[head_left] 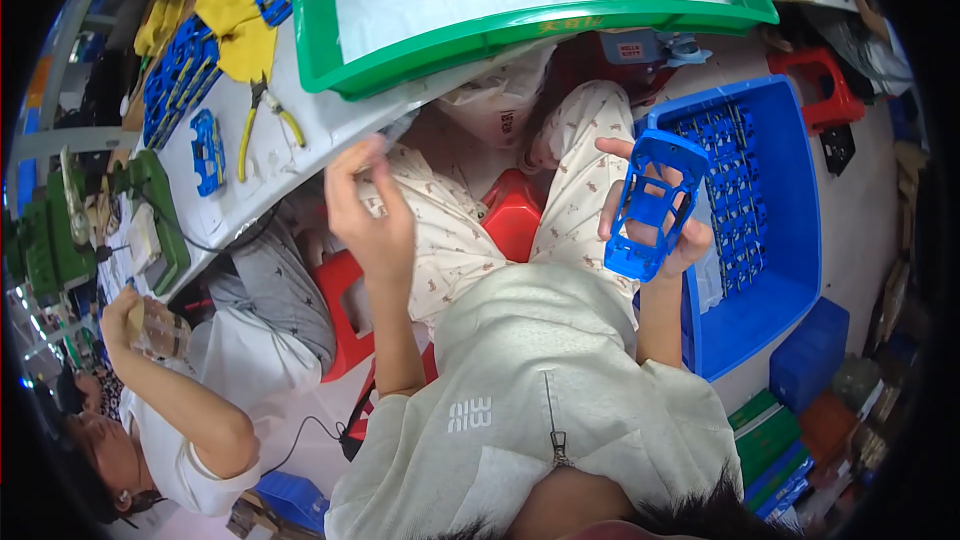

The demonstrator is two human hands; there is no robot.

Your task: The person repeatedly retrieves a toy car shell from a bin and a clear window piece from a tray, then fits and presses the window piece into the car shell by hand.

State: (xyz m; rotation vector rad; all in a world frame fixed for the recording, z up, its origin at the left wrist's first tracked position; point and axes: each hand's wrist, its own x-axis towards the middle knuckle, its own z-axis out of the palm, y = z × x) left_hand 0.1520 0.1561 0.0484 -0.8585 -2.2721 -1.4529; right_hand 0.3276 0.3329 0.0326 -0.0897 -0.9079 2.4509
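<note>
My right hand (684, 246) holds a blue plastic toy car body shell (655, 202) with open window gaps, fingers behind it and thumb at its lower edge. The shell is tilted up, next to a blue bin (807, 210). Rows of similar blue car shells (735, 200) lie in that bin. My left hand (370, 210) is raised by the table's edge with its fingers bent and apart. Nothing shows in it, though its fingertips are a little blurred.
A green tray (560, 25) with a white sheeted inside stands on the table ahead. Yellow-handled pliers (262, 125), more blue car parts (208, 152) and a yellow cloth (232, 10) lie left. A co-worker (200, 410) sits at left. Red stools (820, 90) stand around.
</note>
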